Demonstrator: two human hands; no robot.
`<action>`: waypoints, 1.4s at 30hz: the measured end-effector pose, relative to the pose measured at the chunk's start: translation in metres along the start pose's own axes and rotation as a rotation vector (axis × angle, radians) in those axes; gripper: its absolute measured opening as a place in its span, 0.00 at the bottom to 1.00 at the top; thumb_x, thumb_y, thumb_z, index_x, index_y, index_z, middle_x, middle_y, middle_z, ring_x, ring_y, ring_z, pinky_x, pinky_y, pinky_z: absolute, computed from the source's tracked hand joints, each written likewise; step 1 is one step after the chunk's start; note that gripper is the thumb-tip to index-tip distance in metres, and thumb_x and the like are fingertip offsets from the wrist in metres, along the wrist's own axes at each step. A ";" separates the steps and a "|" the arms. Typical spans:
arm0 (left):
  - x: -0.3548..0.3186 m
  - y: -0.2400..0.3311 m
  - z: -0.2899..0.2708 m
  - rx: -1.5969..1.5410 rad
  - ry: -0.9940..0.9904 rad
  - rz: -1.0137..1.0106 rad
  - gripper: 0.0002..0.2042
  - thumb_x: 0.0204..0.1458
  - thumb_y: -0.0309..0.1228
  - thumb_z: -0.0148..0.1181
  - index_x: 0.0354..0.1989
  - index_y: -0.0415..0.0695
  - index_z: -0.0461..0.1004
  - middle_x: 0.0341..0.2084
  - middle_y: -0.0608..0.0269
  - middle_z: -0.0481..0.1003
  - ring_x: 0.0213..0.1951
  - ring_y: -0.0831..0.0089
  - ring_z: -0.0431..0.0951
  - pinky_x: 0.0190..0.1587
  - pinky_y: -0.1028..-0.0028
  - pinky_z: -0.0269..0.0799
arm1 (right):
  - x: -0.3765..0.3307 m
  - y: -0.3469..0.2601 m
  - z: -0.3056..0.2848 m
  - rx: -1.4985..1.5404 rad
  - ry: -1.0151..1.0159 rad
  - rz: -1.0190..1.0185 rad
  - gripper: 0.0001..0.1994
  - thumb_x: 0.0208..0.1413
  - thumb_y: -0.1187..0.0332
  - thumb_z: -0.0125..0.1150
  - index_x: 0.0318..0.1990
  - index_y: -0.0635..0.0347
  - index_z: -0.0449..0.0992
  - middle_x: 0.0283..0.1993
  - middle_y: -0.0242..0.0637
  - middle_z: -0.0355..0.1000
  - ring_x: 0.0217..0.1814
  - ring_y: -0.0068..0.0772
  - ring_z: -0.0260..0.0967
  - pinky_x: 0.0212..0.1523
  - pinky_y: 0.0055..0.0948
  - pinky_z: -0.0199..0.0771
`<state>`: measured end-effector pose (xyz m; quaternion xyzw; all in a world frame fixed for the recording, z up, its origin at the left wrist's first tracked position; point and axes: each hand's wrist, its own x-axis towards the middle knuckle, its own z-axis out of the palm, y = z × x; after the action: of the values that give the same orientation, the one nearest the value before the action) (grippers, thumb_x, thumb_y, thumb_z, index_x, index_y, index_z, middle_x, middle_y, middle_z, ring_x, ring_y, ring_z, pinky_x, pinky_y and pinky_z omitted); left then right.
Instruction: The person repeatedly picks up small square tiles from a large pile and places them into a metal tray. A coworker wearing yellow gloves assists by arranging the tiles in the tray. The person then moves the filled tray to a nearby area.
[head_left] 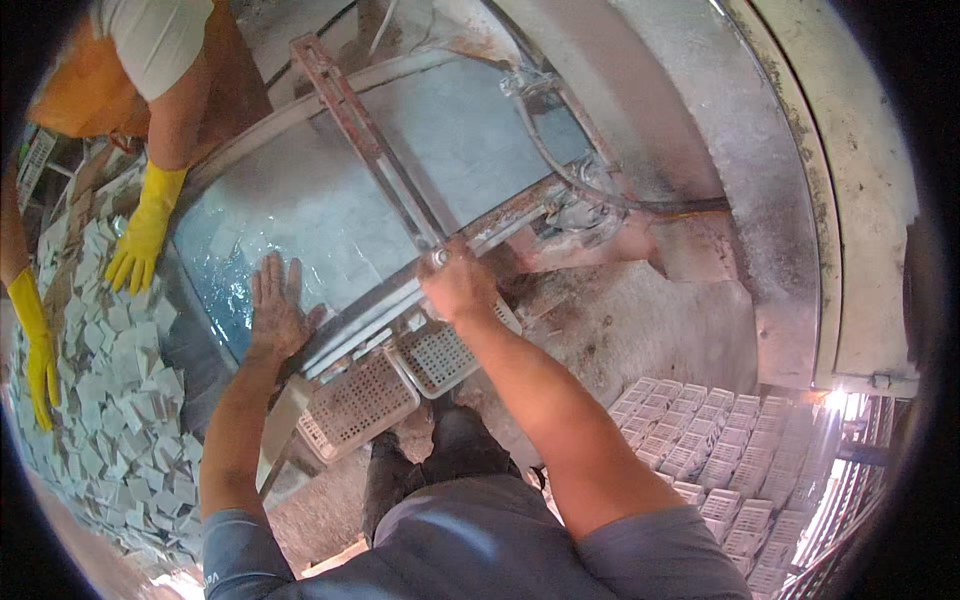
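Note:
My left hand (281, 312) is open with its fingers stretched out, at the near edge of a tank of bluish, rippling liquid (300, 215). Whether its palm touches the surface I cannot tell. My right hand (460, 285) is closed around the near end of a long metal crossbar (365, 140), beside a round fitting. That bar spans the tank from the near rim to the far rim and has reddish, worn patches. Under the near rim, between my arms, hang two perforated plastic baskets (360, 405), (437, 352).
A co-worker's yellow-gloved hands (147, 228), (38, 350) reach over a heap of flat, pale pieces (110, 390) at the left. A hose (560, 165) curves along the tank's right end. Rows of stacked white baskets (700, 430) stand at lower right, below a large metal housing (770, 160).

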<state>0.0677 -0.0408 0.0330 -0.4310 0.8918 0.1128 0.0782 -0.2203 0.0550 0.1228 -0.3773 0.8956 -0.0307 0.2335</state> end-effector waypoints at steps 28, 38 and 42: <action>-0.071 0.227 0.054 -0.331 0.155 -0.080 0.42 0.61 0.52 0.61 0.75 0.38 0.54 0.76 0.32 0.47 0.77 0.38 0.44 0.78 0.45 0.38 | 0.005 0.005 -0.003 0.155 -0.035 -0.106 0.32 0.55 0.51 0.68 0.63 0.57 0.68 0.56 0.51 0.78 0.58 0.53 0.78 0.56 0.51 0.79; -0.425 0.267 0.160 -0.512 0.292 -1.035 0.33 0.57 0.43 0.70 0.66 0.36 0.68 0.64 0.34 0.68 0.67 0.40 0.66 0.70 0.50 0.61 | 0.018 0.022 0.009 0.317 -0.126 -0.383 0.27 0.56 0.64 0.63 0.63 0.59 0.64 0.57 0.55 0.76 0.62 0.55 0.75 0.63 0.50 0.74; -0.616 0.351 0.190 -0.632 0.092 -1.678 0.34 0.59 0.47 0.66 0.64 0.31 0.70 0.59 0.32 0.72 0.63 0.40 0.71 0.66 0.55 0.67 | 0.003 0.026 -0.004 0.226 -0.198 -0.451 0.28 0.54 0.64 0.65 0.62 0.63 0.68 0.58 0.54 0.77 0.62 0.55 0.75 0.62 0.49 0.75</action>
<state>0.1797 0.6848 0.0431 -0.9465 0.2129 0.2413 -0.0233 -0.2409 0.0713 0.1193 -0.5400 0.7526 -0.1449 0.3479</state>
